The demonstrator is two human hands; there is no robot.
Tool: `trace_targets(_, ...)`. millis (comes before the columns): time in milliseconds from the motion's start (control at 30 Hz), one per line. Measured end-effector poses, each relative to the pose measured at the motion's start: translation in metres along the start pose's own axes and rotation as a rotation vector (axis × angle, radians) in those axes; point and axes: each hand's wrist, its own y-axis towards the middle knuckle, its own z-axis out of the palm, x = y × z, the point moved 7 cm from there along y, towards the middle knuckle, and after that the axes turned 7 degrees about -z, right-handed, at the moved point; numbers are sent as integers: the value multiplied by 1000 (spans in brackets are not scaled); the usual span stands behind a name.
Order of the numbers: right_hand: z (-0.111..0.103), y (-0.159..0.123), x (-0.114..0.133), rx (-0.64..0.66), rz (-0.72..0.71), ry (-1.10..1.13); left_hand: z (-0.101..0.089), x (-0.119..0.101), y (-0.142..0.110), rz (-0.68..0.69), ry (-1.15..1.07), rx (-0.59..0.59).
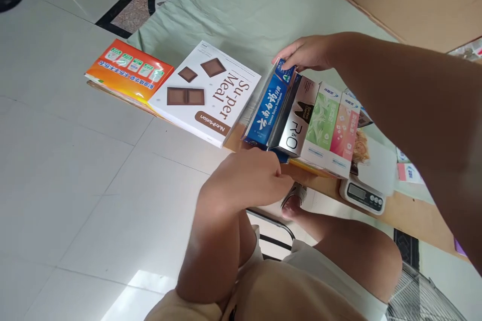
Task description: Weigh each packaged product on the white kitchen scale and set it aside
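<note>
A blue toothpaste box [269,103] stands at the left end of a row of cartons. My right hand [307,52] grips its far end, with the thumb on top. My left hand [248,175] is closed at the near end of this box, knuckles up; its fingertips are hidden, so what it holds cannot be seen. Beside the toothpaste stand a silver and black R&O carton [299,115], a green and white carton [323,118] and a pink and white carton [345,130]. Left of them lies a white Su-per Meal box [211,93].
An orange packet [130,70] lies at the table's left end. A white digital scale [363,193] is right of the cartons, with a packet [360,148] by it. Pale green cloth [259,5] covers the table. A cardboard panel [410,0] rises at the back right.
</note>
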Motion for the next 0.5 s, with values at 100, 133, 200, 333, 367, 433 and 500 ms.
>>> trace_targets(100,11,-13,-8,114,142,-184,9,3,8,-38,83,96)
trace_targets(133,12,-18,-6,114,144,-235,11,4,10,-37,106,123)
trace_targets(200,13,-25,-2,96,136,-324,15,6,14,-36,143,150)
trace_targets(333,12,-28,-3,102,120,-416,16,8,18,-25,191,148)
trace_targets(367,11,-28,-5,109,113,-426,16,8,19,-23,198,153)
trace_targets(433,9,-26,-11,129,109,-426,16,11,20,-31,206,151)
trace_targets(500,8,-24,-18,158,110,-376,16,16,23,-30,203,129)
